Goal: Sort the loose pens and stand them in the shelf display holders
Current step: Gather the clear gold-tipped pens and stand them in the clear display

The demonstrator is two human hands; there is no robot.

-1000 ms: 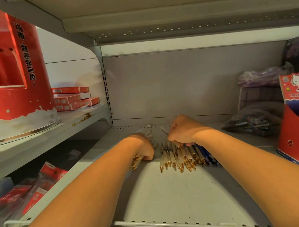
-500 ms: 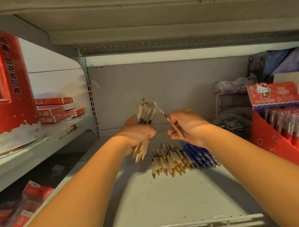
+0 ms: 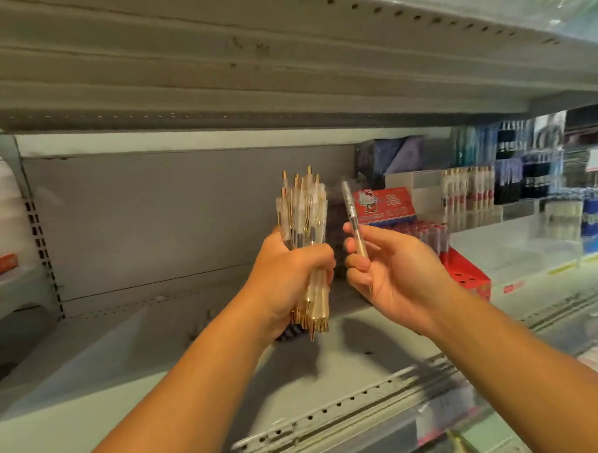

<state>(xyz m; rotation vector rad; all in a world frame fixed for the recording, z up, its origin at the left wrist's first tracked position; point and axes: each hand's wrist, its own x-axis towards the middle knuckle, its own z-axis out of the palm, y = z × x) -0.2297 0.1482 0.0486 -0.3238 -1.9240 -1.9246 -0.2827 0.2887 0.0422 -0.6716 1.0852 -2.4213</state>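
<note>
My left hand (image 3: 291, 274) wraps its fingers (image 3: 317, 256) tight round a bunch of clear plastic pens with gold clips (image 3: 304, 212), held upright so none slip. My right hand (image 3: 395, 273) pinches one dark-topped clear pen (image 3: 354, 220) just beside them, likely the odd one. The red cardboard display holder (image 3: 464, 274) on the right holds red-capped pens (image 3: 424, 232).

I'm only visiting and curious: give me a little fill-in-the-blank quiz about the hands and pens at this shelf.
1. The left hand grips a bundle of pens, their writing tips pointing ____.
2. The right hand pinches only ____ separate pen.
3. The display box on the right, full of pens, is coloured ____.
Missing words: down; one; red.
</note>
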